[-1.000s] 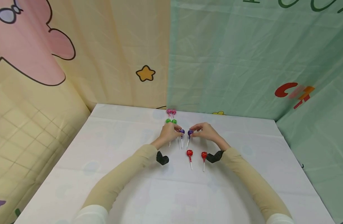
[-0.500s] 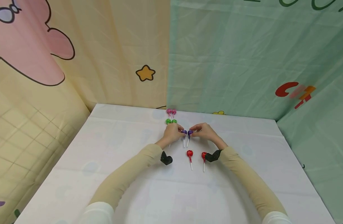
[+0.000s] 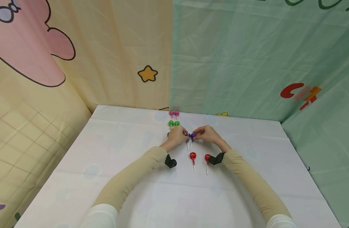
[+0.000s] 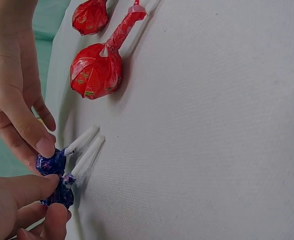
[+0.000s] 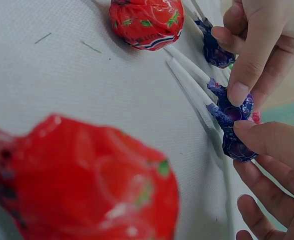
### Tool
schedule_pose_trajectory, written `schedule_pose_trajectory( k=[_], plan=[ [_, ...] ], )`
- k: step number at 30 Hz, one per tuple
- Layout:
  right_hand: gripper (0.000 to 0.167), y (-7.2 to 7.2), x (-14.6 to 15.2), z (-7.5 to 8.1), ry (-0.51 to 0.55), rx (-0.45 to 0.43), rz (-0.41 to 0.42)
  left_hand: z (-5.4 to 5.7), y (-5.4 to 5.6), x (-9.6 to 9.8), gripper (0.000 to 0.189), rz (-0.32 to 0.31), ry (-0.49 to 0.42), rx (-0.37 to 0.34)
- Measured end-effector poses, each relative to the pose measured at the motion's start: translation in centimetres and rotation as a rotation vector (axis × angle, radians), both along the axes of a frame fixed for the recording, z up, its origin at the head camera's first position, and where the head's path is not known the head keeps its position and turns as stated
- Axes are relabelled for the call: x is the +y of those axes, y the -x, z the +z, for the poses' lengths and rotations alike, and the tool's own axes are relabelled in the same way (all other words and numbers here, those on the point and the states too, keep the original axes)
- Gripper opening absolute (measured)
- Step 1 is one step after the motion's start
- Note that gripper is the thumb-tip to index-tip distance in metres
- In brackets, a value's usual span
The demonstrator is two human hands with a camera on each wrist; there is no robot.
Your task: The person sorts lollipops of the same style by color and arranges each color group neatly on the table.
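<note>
My left hand (image 3: 176, 138) pinches a purple-wrapped lollipop (image 4: 61, 194) by its candy head, between thumb and fingers. Facing it, my right hand (image 3: 208, 134) pinches a second purple lollipop (image 5: 237, 144) the same way. The two heads touch or nearly touch, and their white sticks point toward the near side, side by side. Another purple lollipop (image 5: 216, 51) lies by the left hand, mostly hidden behind it in the head view. Nearer to me on the cloth are two red lollipops, a left one (image 3: 193, 155) and a right one (image 3: 207, 157) partly covered by the black wrist strap.
Behind the left hand lie two green lollipops (image 3: 171, 123) and, farther back, two pink lollipops (image 3: 171, 112). A white cloth covers the table (image 3: 128, 196). Its far edge meets a printed curtain (image 3: 128, 57).
The left hand has moved right with its purple lollipop, bringing it up against the one in the right hand. The right hand has stayed nearly still.
</note>
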State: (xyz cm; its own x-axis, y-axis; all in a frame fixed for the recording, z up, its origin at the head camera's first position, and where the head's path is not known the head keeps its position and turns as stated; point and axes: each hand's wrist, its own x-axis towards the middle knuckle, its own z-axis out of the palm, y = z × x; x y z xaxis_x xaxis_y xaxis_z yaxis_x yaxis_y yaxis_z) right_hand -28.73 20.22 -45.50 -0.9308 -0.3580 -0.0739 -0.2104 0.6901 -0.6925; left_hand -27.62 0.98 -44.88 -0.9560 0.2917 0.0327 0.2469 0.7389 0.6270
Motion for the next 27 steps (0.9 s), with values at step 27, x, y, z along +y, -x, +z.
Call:
schedule_pose_trajectory(
  k=[27],
  plan=[
    [0.036, 0.08, 0.03, -0.44, -0.003, -0.043, 0.008, 0.02, -0.26, 0.18, 0.027, 0.017, -0.016, -0.057]
  ],
)
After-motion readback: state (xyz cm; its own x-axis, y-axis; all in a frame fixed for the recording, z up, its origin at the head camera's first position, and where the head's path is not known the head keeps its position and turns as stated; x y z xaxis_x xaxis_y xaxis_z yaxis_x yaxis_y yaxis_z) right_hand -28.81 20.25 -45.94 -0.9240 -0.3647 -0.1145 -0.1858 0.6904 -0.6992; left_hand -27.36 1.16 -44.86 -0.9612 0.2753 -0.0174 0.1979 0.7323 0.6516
